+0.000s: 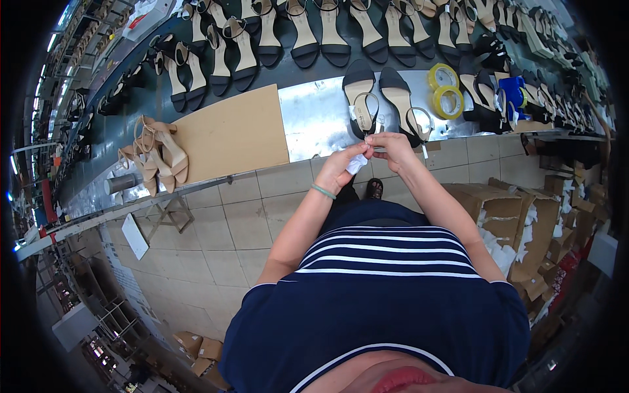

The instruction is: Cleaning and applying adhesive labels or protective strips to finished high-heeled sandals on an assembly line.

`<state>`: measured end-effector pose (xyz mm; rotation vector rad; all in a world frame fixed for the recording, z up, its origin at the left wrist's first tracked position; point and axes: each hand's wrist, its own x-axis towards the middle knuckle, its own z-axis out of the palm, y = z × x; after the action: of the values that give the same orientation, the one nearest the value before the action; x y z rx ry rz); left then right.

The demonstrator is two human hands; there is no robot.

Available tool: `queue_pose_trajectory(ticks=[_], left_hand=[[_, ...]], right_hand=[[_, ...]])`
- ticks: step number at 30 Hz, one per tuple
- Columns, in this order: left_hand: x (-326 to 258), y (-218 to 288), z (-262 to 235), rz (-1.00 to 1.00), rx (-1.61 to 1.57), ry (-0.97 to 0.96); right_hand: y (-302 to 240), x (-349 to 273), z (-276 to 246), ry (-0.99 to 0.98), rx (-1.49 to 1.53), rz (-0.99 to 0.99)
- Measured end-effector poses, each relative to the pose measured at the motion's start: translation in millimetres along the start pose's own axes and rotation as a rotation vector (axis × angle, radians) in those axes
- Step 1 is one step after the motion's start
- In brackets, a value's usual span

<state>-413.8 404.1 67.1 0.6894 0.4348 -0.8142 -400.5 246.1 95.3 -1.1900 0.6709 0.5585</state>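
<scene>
We see the fingertips of both hands pinched together on a small white piece of paper [357, 164]. The left hand [342, 165] holds it from the left side, with its fingers curled tight around the bottom part. The right hand [393, 145] pinches the top edge with its thumb and first fingers, and its other fingers are bent in. The two hands touch each other at the paper. We cannot tell if the paper is a tag, a sticker or a wipe.

On the left wrist there is a thin green band [323, 191].

The paper is held up in the air, just on the near side of the table edge [262, 171]. Right behind the hands, on a shiny metal sheet [314, 118], lies a pair of black sandals [380, 98] with tan insides. To the right of them are two yellow tape rolls [445, 92]. To the left lies a brown board [232, 134], and at its left end there are beige sandals [157, 154]. Far back, many more black sandals [295, 36] lie in a long row.

On the floor at the right, there are open cardboard boxes [517, 223] with white paper inside.
</scene>
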Motion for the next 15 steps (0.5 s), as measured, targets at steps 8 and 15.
queue_pose_trajectory(ticks=[8, 15], left_hand=[[-29, -6, 4, 0.044, 0.175, -0.045], [-15, 5, 8, 0.213, 0.169, 0.153]], right_hand=[[18, 4, 8, 0.154, -0.021, -0.06], [3, -15, 23, 0.249, 0.067, -0.041]])
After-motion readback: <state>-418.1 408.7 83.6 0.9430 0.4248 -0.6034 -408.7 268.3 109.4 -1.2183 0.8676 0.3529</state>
